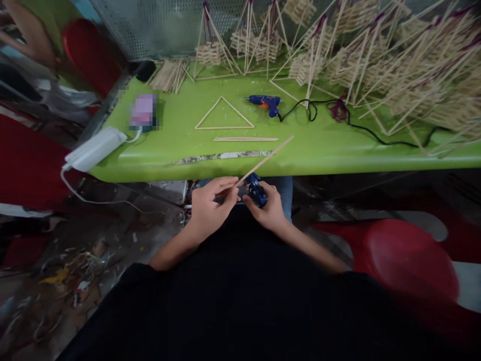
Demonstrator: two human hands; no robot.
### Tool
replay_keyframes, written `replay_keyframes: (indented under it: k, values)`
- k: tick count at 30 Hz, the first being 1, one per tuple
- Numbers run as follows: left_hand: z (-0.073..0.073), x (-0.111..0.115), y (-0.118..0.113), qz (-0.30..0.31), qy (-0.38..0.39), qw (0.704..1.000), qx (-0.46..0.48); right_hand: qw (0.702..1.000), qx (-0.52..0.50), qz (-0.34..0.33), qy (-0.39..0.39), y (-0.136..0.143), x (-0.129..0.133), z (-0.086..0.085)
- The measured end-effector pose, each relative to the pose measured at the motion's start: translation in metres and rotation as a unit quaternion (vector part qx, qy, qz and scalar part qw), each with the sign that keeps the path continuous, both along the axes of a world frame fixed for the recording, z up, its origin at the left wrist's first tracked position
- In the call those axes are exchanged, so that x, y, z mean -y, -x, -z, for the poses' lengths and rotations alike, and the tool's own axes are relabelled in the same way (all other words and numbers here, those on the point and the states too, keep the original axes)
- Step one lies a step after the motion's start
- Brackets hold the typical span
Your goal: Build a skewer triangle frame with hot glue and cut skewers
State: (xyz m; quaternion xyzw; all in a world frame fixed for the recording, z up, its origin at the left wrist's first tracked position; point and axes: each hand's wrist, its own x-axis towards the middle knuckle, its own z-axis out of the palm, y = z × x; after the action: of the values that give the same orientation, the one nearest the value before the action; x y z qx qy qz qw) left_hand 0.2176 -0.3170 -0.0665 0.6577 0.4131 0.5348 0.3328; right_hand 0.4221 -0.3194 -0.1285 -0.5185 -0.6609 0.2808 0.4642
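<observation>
Two bare hands are working just beyond the table's near edge, above the wearer's lap. The left hand (210, 205) is pinching one thin, pale wooden stick (268, 157) between thumb and fingers, and the stick is slanting up to the right, its far end reaching over the bright green table (169, 143). The right hand (271, 205) is gripping a dark blue handheld tool (257, 190) close beside the left fingertips; whether the tool's jaws are standing open is too small to tell.

On the table, a flat triangle of pale sticks (224, 128) is lying beyond a pair of parallel pale sticks (246, 139), with a narrow patterned strip (225, 155) resting nearer the edge. A blue glue gun with an orange trigger (265, 100) is lying right of the triangle, its black cord (398, 145) trailing rightward. Many pale stick frames with purple ties (212, 52) are crowding the back and right.
</observation>
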Motion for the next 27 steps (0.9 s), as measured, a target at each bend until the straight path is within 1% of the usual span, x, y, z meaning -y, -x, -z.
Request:
replay_keyframes:
  k: [3,5,8,10,14,18,27]
  values:
    - [0.0,0.001,0.005,-0.01,-0.014,1.0,-0.002,1.0,0.009,-0.003,0.006,0.004,-0.002,0.0]
    - [0.0,0.002,0.009,-0.017,-0.014,1.0,-0.021,1.0,0.016,-0.007,0.008,0.006,-0.003,-0.001]
    - [0.0,0.003,0.016,-0.007,-0.011,0.998,-0.057,0.999,0.031,-0.011,0.006,0.008,-0.002,-0.004]
    - [0.001,0.003,0.019,0.0,-0.009,0.998,-0.062,0.999,0.04,-0.011,0.006,0.009,-0.001,-0.006]
    - [0.002,0.005,0.022,0.004,0.01,0.999,-0.051,0.999,0.053,-0.006,0.01,0.011,0.003,-0.008]
    - [0.003,0.007,0.024,0.009,0.026,0.999,-0.042,0.998,0.055,0.0,0.016,0.014,0.005,-0.006]
    - [0.013,0.009,0.027,0.025,0.084,0.996,-0.008,0.997,0.074,0.006,0.013,0.017,0.006,-0.005]
